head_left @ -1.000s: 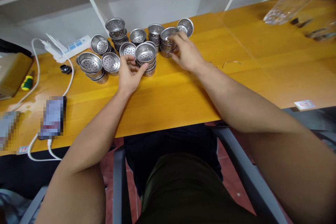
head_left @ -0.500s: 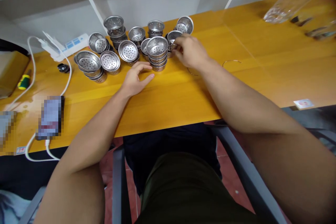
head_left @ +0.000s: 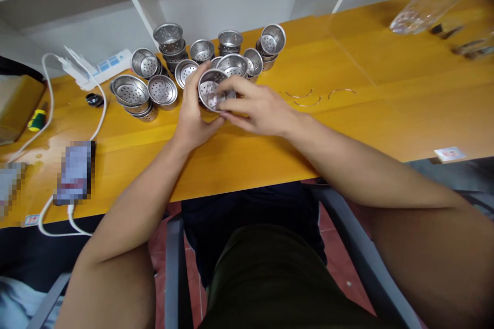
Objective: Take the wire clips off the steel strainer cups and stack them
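Between my two hands a perforated metal cup point(head_left: 210, 87) is tilted with its mouth toward me. My left hand point(head_left: 191, 113) wraps round its left side, thumb below. On the cup's right side my right hand point(head_left: 258, 105) grips the rim, some fingertips over the opening. Just behind stands a stack of like cups point(head_left: 233, 64), partly hidden by my hands. More cups stand or lean around, among them a leaning cup point(head_left: 162, 90), a stacked group point(head_left: 131, 91) at the left and a tilted cup point(head_left: 272, 40) at the back right.
Thin curved wires point(head_left: 306, 97) lie right of my right hand. A phone point(head_left: 75, 172) with a white cable, a power strip point(head_left: 111, 64) and a small black object point(head_left: 94, 100) are at the left. A clear bottle point(head_left: 417, 13) lies at the back right.
My right hand has moved from the back cups toward my left hand, bringing a cup. My left hand has closed round that cup. More of the curved wires now show.
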### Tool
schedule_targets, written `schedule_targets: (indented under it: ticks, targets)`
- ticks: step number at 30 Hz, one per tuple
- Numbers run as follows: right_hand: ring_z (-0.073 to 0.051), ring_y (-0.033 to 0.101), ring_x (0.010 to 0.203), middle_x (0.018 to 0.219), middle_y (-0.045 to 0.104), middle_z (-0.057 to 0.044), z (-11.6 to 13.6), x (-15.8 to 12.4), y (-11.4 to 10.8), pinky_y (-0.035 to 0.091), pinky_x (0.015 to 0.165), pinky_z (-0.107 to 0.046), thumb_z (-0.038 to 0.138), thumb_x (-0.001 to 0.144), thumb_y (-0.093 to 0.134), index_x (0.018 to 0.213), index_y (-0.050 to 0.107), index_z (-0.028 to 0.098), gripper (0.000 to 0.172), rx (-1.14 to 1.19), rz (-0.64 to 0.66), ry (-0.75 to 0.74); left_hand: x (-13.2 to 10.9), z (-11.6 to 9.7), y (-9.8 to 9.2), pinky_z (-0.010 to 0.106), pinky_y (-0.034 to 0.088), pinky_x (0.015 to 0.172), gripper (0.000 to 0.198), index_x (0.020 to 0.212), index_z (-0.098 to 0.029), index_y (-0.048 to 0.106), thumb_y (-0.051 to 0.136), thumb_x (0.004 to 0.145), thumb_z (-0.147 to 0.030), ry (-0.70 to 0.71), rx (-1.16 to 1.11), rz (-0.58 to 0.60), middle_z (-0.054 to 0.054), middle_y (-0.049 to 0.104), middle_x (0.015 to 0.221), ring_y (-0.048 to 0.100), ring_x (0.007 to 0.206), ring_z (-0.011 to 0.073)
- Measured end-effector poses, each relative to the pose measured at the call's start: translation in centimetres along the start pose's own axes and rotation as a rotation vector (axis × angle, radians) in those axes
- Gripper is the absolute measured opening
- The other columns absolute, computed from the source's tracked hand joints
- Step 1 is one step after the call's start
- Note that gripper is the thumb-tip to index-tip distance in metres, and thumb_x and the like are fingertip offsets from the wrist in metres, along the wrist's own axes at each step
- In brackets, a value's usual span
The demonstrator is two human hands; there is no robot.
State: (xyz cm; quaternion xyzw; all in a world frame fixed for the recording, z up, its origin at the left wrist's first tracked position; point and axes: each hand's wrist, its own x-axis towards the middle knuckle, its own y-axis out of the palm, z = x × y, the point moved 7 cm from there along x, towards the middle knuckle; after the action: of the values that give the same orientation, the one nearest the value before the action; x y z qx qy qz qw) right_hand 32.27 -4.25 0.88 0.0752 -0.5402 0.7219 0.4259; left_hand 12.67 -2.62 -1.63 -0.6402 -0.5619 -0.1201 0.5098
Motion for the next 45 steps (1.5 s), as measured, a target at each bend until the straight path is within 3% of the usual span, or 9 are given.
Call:
schedule_targets:
  ticks: [5,8,12,16,26,35,39,42,45]
  targets:
    - [-0.037,0.081,0.132,0.185,0.063,-0.01,0.6,-0.2,1.1,0.071,0.101,-0.048,0.042,0.12,0.074,0.167,0.077,0.036,0.047,-0.052,0.054,0.004,-0.3,0.3,-0.3,0.069,0.065,0.144,0.08,0.179,-0.044,0.042,0.076,0.115,-0.077,0.046,0.063,0.033,0.008,0.068,0.175,0.073,0.167,0.0371]
    - [-0.039,0.079,0.137,0.181,0.067,-0.013,0.6,-0.3,0.8,0.07,0.098,-0.044,0.043,0.12,0.075,0.177,0.068,0.032,0.058,-0.077,0.061,-0.027,-0.3,0.6,-0.1,0.067,0.067,0.14,0.079,0.18,-0.042,0.042,0.072,0.116,-0.079,0.126,0.05,0.049,0.008,0.069,0.17,0.075,0.163,0.0366]
    - [-0.034,0.079,0.117,0.162,0.07,-0.016,0.7,-0.6,0.6,0.065,0.09,-0.044,0.04,0.124,0.069,0.159,0.075,0.026,0.038,-0.133,0.061,-0.096,-0.1,1.1,0.3,0.063,0.065,0.138,0.073,0.181,-0.036,0.041,0.061,0.123,-0.077,0.158,0.04,0.084,0.011,0.067,0.169,0.072,0.161,0.0331]
    - [-0.03,0.075,0.108,0.145,0.069,-0.013,0.9,-0.6,0.3,0.064,0.087,-0.044,0.044,0.127,0.066,0.131,0.076,0.026,0.022,-0.091,0.027,-0.125,0.0,1.6,0.7,0.061,0.067,0.131,0.081,0.181,-0.033,0.043,0.07,0.12,-0.08,0.235,0.012,0.089,0.014,0.067,0.164,0.071,0.155,0.0326]
    - [-0.03,0.065,0.097,0.107,0.065,-0.007,-0.6,0.0,0.5,0.068,0.098,-0.055,0.072,0.124,0.075,0.104,0.065,0.028,0.05,0.201,-0.151,-0.085,-0.1,2.2,1.5,0.075,0.059,0.143,0.087,0.182,-0.041,0.042,0.078,0.114,-0.082,0.189,-0.081,0.135,0.014,0.067,0.17,0.069,0.163,0.043]
    - [-0.023,0.062,0.081,0.093,0.068,-0.004,-0.1,0.7,-1.1,0.061,0.075,-0.041,0.083,0.114,0.087,0.096,0.068,0.028,0.061,0.5,-0.28,0.019,-0.4,1.7,1.4,0.073,0.052,0.148,0.09,0.179,-0.04,0.044,0.077,0.111,-0.089,0.118,-0.095,0.12,0.013,0.066,0.17,0.066,0.168,0.0435]
    - [-0.023,0.055,0.068,0.083,0.064,-0.003,-2.1,0.3,-4.4,0.058,0.069,-0.046,0.094,0.107,0.084,0.085,0.061,0.03,0.072,0.652,-0.289,0.111,-0.6,2.6,0.7,0.076,0.048,0.15,0.1,0.176,-0.035,0.046,0.086,0.105,-0.09,0.101,-0.038,0.079,0.016,0.064,0.17,0.062,0.169,0.0436]
    - [-0.026,0.058,0.078,0.085,0.067,-0.006,-4.7,-0.9,-7.2,0.062,0.084,-0.051,0.091,0.103,0.088,0.084,0.061,0.031,0.069,0.372,-0.21,0.283,-0.7,4.4,-0.3,0.077,0.056,0.142,0.102,0.171,-0.037,0.054,0.093,0.096,-0.095,0.092,-0.021,-0.07,0.013,0.065,0.16,0.067,0.157,0.0423]
    - [-0.031,0.069,0.091,0.092,0.075,-0.011,-8.5,-2.8,-8.4,0.065,0.103,-0.055,0.067,0.109,0.087,0.089,0.066,0.028,0.048,-0.098,0.078,0.532,-0.8,6.7,-0.9,0.072,0.061,0.137,0.111,0.17,-0.039,0.051,0.098,0.089,-0.097,0.037,-0.044,-0.185,0.011,0.064,0.16,0.069,0.153,0.0392]
